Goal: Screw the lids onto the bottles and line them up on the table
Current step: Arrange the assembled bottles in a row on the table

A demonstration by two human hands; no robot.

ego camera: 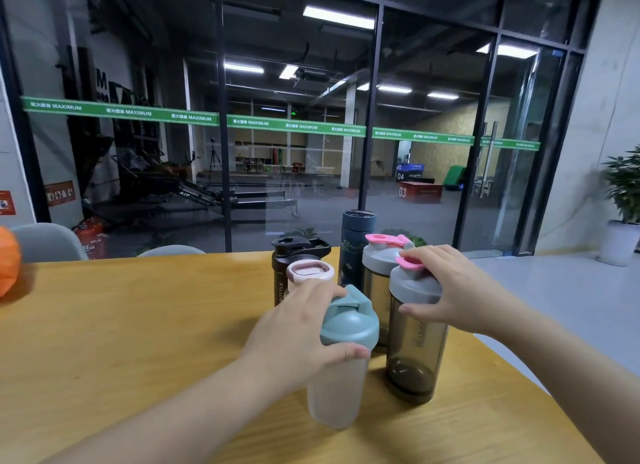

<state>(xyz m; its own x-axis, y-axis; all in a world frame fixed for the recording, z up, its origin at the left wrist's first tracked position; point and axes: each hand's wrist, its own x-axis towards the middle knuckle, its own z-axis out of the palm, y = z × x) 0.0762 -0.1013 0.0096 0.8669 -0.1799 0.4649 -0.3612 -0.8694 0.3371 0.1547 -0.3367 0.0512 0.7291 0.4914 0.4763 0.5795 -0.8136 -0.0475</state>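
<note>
Left hand (294, 328) grips teal lid (348, 321) (frosted bottle (334, 391)); right hand (457, 290) grips grey lid (414, 285); table (138, 325)

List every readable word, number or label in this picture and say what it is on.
"MAXIMUM": repeated along the green strip on the glass wall.
"03": red box.
"04": dark box above it.
"BOTTLE": black bottle.
"AIR": gym machine; the rest is blurred.
Smoky bottle print: unreadable.
Red wall sign: unreadable.
</note>
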